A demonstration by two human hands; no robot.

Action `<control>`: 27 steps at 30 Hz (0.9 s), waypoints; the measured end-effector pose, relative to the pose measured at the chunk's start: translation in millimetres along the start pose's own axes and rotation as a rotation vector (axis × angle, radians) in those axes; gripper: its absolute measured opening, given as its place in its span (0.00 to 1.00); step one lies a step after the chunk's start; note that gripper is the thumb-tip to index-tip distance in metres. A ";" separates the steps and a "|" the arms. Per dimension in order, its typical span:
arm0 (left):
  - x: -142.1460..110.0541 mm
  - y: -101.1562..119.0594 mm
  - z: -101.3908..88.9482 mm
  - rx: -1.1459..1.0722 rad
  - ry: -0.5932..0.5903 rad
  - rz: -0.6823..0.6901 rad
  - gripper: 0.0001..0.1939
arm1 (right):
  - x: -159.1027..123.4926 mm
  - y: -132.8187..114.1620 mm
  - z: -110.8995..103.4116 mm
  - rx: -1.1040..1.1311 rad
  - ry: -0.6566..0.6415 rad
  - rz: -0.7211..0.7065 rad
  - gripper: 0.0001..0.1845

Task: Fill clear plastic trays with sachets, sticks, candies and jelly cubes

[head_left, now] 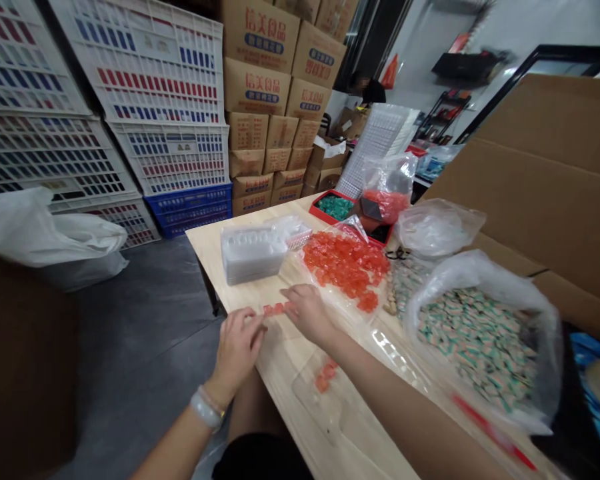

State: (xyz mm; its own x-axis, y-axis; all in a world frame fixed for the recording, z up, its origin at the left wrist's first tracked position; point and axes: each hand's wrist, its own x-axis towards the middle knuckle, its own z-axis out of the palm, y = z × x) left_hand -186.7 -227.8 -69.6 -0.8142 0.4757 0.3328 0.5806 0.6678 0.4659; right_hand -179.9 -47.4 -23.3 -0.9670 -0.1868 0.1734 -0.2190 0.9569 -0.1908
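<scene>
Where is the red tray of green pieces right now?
The red tray of green pieces sits at the table's far edge in the head view, beyond the orange-red pieces, just left of the clear bag of red pieces.

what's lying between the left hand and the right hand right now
A short row of small orange-red pieces lies between the left hand and the right hand, as the head view shows.
</scene>
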 end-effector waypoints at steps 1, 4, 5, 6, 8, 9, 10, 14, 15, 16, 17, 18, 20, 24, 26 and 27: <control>-6.3 2.5 -1.2 -0.004 -0.050 0.091 0.11 | -12.6 1.9 -6.5 0.012 0.002 0.072 0.11; -19.8 6.3 -0.4 0.004 -0.178 0.266 0.12 | -51.0 4.7 -14.4 0.013 -0.102 0.177 0.11; -21.6 6.3 0.9 0.022 -0.193 0.274 0.13 | -60.6 4.7 -12.5 0.007 -0.132 0.189 0.11; -22.3 5.9 2.1 0.043 -0.204 0.273 0.14 | -67.5 4.5 -8.7 -0.004 -0.147 0.198 0.11; -21.8 5.0 3.6 0.079 -0.225 0.281 0.15 | -73.3 4.6 2.1 -0.046 -0.137 0.218 0.09; -21.5 4.8 3.6 0.089 -0.231 0.288 0.15 | -73.2 5.0 7.8 -0.071 -0.131 0.226 0.09; -21.4 4.8 3.1 0.090 -0.230 0.292 0.15 | -71.9 5.7 12.8 -0.095 -0.129 0.233 0.08; -22.8 9.1 0.3 0.021 -0.196 0.244 0.12 | -65.4 8.2 22.4 -0.140 -0.143 0.242 0.10; -22.3 11.2 0.2 -0.001 -0.193 0.215 0.11 | -64.4 8.2 22.5 -0.143 -0.141 0.239 0.11; -21.1 13.7 0.3 -0.017 -0.190 0.180 0.09 | -63.4 7.9 22.2 -0.143 -0.135 0.234 0.11; -19.2 16.4 0.7 -0.027 -0.189 0.141 0.08 | -62.3 7.3 21.6 -0.143 -0.127 0.231 0.11; -16.7 19.3 1.2 -0.033 -0.191 0.105 0.07 | -60.9 6.6 20.9 -0.144 -0.120 0.231 0.12; -11.3 24.4 2.2 -0.031 -0.204 0.048 0.06 | -57.3 5.2 19.6 -0.144 -0.111 0.237 0.12; -5.6 28.3 3.8 -0.021 -0.244 0.025 0.05 | -50.1 3.4 18.6 -0.130 -0.115 0.262 0.12; -6.4 26.8 4.7 -0.026 -0.231 0.021 0.06 | -47.9 3.1 19.4 -0.127 -0.102 0.277 0.13; -7.1 25.7 5.1 -0.028 -0.218 0.020 0.07 | -47.2 3.1 20.2 -0.129 -0.096 0.281 0.13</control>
State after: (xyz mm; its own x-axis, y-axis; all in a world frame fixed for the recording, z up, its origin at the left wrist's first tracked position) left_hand -166.0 -211.1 -64.3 -0.7819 0.6029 0.1587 0.5937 0.6424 0.4846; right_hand -137.6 -40.2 -51.6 -0.9965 0.0748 0.0378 0.0710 0.9931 -0.0933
